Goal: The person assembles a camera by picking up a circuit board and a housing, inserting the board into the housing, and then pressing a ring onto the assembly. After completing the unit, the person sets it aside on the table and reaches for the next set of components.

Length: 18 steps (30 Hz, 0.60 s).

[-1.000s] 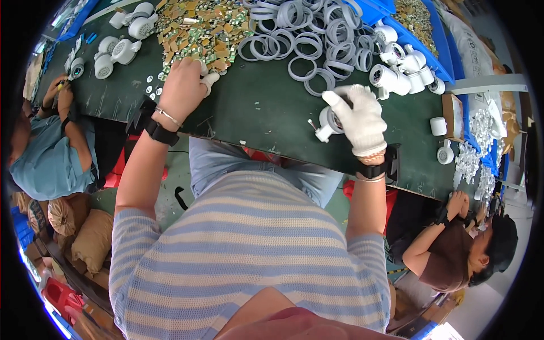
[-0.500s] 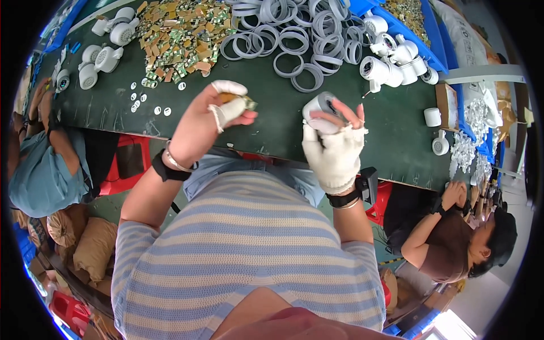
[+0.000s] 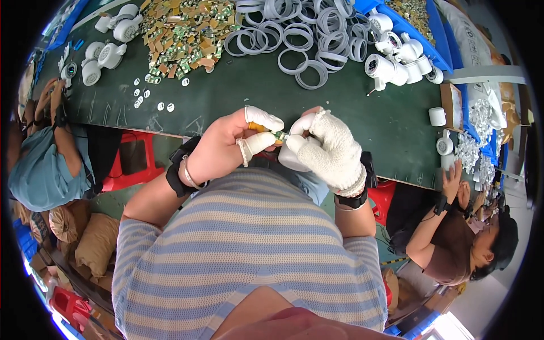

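My left hand (image 3: 224,141), with white finger cots on the thumb and a finger, pinches a small green circuit board (image 3: 280,136) that has an orange-brown part along it. My right hand (image 3: 337,150), in a white knit glove with bare fingertips, is closed round a white cylindrical housing (image 3: 291,158). The board's tip meets the housing's upper rim close to the table's near edge; whether it is inside cannot be made out. My right fingers hide much of the housing.
On the green table (image 3: 226,85) lie heaped circuit boards (image 3: 187,37), grey rings (image 3: 311,73), white round stickers (image 3: 161,106) and white fan-like housings (image 3: 391,71). Blue bins (image 3: 422,51) line the right. Co-workers sit to the left and right.
Both hands have come together near the table's front edge. The circuit board has moved right to the housing, and the housing has turned and come nearer to me.
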Available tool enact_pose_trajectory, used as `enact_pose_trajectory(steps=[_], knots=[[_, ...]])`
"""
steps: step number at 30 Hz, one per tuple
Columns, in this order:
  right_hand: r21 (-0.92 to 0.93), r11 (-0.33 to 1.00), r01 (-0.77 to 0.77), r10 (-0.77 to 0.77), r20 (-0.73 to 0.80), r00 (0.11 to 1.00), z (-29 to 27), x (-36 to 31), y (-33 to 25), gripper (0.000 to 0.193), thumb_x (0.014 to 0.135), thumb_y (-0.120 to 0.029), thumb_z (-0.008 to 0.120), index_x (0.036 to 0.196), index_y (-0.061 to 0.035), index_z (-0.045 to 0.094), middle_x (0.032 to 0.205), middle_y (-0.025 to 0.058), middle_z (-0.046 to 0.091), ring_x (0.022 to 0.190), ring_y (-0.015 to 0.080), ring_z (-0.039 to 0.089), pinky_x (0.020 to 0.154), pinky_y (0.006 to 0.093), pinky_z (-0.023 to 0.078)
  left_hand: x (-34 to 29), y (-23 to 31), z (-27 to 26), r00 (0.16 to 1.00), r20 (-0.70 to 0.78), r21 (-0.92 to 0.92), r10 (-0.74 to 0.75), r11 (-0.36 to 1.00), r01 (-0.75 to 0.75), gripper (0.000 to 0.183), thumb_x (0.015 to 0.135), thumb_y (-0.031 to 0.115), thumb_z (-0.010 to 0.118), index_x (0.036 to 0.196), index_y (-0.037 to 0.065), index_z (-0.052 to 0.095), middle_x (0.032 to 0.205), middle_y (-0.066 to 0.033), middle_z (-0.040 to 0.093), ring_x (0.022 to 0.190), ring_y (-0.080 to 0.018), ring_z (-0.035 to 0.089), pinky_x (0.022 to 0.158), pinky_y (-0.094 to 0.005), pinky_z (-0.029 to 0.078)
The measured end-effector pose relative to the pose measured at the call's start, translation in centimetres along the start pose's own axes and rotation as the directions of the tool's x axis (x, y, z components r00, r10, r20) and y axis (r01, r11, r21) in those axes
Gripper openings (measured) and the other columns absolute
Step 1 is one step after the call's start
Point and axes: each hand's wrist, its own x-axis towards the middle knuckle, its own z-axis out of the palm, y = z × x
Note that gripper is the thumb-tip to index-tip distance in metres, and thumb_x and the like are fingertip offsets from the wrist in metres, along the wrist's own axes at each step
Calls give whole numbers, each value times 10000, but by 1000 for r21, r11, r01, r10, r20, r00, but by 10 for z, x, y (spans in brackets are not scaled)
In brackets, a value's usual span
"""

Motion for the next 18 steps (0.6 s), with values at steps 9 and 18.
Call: enact_pose_trajectory(steps=[9,18], knots=[[60,998,5,-8,59,998,-1,1,11,130,818,-52,780,923,-56,705,868,71,639,765,197,600,699,325,482,-2,-7,7,997,-71,-11,40,999,-41,271,996,-1,686,1264,35,664,1124,-42,724,1004,-131,699,880,-290,586],[12,998,61,-62,84,995,-3,5,8,140,788,-21,805,864,-67,697,799,52,660,772,209,628,705,339,481,-1,-1,8,994,-85,20,-74,997,76,247,999,-2,677,1244,22,679,1053,-43,743,932,-93,685,826,-245,554]])
